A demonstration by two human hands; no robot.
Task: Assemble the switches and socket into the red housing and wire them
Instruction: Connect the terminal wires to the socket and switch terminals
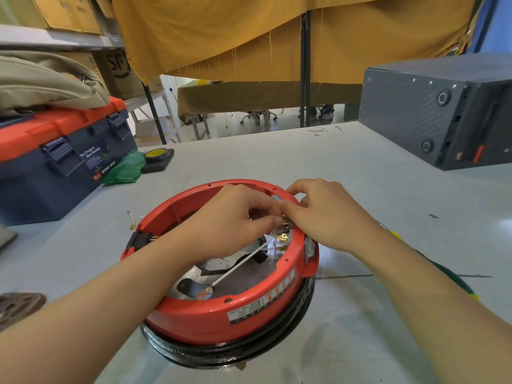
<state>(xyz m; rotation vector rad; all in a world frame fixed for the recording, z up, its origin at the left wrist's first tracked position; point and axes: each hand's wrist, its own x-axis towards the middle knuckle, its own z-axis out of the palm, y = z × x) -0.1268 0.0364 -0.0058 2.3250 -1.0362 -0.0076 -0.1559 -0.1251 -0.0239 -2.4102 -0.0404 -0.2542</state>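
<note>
The round red housing (221,314) sits on the grey table on top of a black cable coil (235,353). Both hands meet over its far right inner rim. My left hand (235,220) pinches something small at the brass terminals (284,236); what it pinches is hidden by the fingers. My right hand (324,214) curls over the rim and pinches at the same spot. A white wire (238,268) runs from the terminals down to an orange-tipped end on the metal floor inside. A black switch (140,241) with brass pins sits in the housing's left wall.
A blue and orange toolbox (63,159) stands at the left, with a green bag (124,169) and a yellow tape roll (156,156) beside it. A dark grey box (443,112) is at the right. Small wires with connectors (131,220) lie left of the housing. A rusty disc (19,306) lies at the near left.
</note>
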